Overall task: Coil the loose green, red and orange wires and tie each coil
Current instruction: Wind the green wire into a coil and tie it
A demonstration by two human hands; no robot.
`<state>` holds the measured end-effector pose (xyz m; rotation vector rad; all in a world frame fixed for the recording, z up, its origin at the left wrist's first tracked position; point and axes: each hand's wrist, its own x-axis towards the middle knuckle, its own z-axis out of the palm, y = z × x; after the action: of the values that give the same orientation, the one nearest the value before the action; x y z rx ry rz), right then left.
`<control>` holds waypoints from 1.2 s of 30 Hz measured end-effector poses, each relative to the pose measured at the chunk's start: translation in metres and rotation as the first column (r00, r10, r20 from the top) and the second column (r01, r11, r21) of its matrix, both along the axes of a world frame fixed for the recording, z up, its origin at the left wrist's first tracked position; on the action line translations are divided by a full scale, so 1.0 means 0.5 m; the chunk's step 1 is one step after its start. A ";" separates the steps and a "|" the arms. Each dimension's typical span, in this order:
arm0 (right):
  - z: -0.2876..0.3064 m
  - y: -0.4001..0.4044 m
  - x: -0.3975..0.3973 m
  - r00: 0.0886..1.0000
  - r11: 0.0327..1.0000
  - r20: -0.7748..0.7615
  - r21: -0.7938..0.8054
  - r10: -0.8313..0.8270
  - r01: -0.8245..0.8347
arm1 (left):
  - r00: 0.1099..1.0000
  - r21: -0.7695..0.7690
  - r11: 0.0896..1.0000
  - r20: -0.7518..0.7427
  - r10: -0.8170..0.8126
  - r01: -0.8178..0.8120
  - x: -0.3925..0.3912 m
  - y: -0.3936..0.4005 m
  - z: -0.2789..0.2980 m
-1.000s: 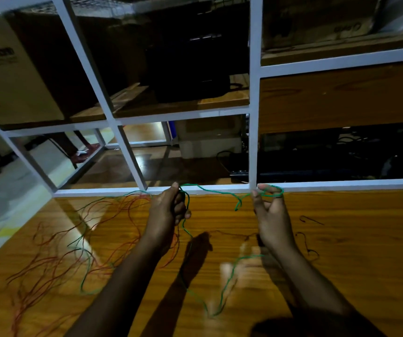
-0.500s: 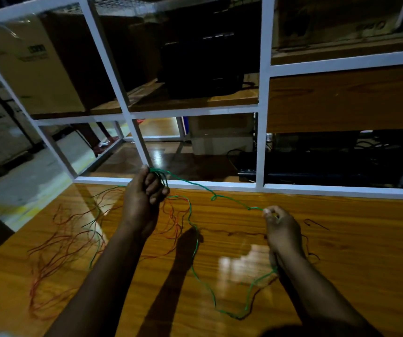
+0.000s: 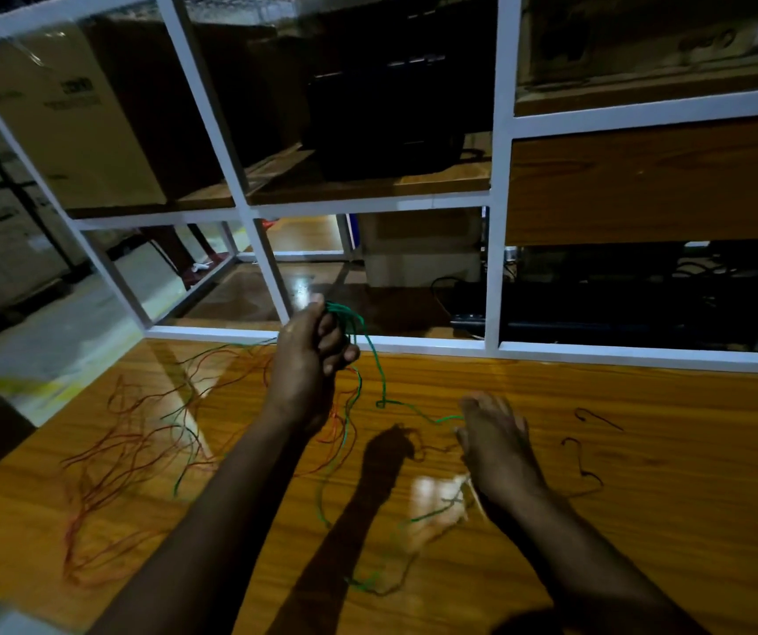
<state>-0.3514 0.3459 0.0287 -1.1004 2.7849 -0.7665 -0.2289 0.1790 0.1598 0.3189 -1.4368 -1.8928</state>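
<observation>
While the left hand (image 3: 311, 355) keeps its fingers curled tight around a small bunch of loops of the thin green wire (image 3: 379, 378), held up just in front of the white metal shelf frame (image 3: 496, 268), the right hand (image 3: 494, 440) has dropped lower over the glossy orange wooden tabletop (image 3: 642, 497) than it was a moment ago. Its fingers now look loosely spread; motion blur hides whether the strand is still pinched or only runs past them. The green wire sags from the left fist to the right hand, then trails toward the near edge. I judge another loop is being fed in. A loose tangle of red and orange wires (image 3: 120, 456) lies uncoiled to the left.
</observation>
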 end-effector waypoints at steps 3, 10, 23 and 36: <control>0.033 -0.030 0.018 0.965 0.988 -0.221 -0.033 0.143 -0.154 | 0.999 -0.001 0.999 0.027 -0.032 0.032 -0.012 0.014 -0.015; 0.084 -0.055 0.074 0.839 0.995 -0.544 -0.061 0.033 -0.079 | 0.997 -0.005 0.999 0.058 -0.053 0.053 -0.012 0.015 -0.016; 0.072 -0.097 0.130 0.979 0.710 0.128 -0.704 0.161 -0.024 | 0.975 0.386 0.896 -0.110 -0.193 0.221 -0.003 -0.085 -0.010; 0.075 -0.129 0.141 0.883 0.904 0.434 -0.426 0.182 0.023 | 0.918 0.456 0.808 -0.305 -0.252 0.374 -0.007 -0.157 0.006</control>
<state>-0.2811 0.2812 0.0662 -0.9104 2.2068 -1.4512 -0.2325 0.1003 0.1626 0.0939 -0.8493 -2.4869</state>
